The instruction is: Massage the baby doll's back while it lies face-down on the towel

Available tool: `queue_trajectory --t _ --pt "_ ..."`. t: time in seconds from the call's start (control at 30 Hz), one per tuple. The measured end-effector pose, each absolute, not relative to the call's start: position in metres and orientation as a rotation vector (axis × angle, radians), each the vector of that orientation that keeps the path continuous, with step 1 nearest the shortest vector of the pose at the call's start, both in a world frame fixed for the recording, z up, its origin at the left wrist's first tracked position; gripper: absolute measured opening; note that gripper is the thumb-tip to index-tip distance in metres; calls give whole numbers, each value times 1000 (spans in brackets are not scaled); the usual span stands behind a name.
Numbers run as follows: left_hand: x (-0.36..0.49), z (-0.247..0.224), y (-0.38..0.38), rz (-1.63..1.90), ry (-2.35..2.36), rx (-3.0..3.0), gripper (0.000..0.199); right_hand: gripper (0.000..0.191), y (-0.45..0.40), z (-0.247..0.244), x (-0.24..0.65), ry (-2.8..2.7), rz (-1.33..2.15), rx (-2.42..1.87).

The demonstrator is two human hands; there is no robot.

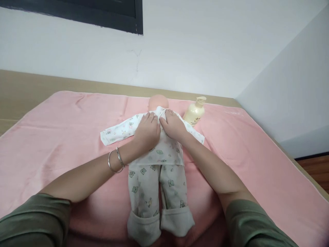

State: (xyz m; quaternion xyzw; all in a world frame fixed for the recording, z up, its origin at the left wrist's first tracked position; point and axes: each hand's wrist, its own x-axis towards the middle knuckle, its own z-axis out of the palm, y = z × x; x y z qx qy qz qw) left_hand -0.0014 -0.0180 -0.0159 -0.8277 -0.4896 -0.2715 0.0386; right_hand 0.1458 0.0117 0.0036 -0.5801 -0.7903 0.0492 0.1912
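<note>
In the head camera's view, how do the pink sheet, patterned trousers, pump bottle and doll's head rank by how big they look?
1. Pink sheet
2. Patterned trousers
3. Pump bottle and doll's head: too alike to rank, as the white top may cover part of the head.

both arms wear dark olive-green sleeves, the left sleeve [37,219] and the right sleeve [253,223] alike in colour, plain, and gathered in soft folds and creases up around the elbows. the forearms are bare below them. the left wrist carries slim, rounded, shiny silver-coloured metal jewellery [117,160], showing as two thin curved bands; whether they are one piece or two is hard to tell. the left hand [148,130] and right hand [173,124] are bare.
</note>
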Motion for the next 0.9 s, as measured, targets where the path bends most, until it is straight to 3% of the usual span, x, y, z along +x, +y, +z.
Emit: queue_trajectory --t 0.2,0.37,0.67,0.9 --pt "-3 -16 -13 -893 -1625 -2584 45 52 1 5 144 -2294 -22 -1666" --pt "-14 -7 11 -1023 -1768 -2686 36 44 -28 -1 134 -2380 -207 -1568" --pt "-1 -23 -11 -1005 -1625 -2523 48 49 17 0 150 -2264 174 -1523" --pt "-10 -18 2 -1127 -1885 -2597 53 52 16 1 150 -2281 135 -1534"
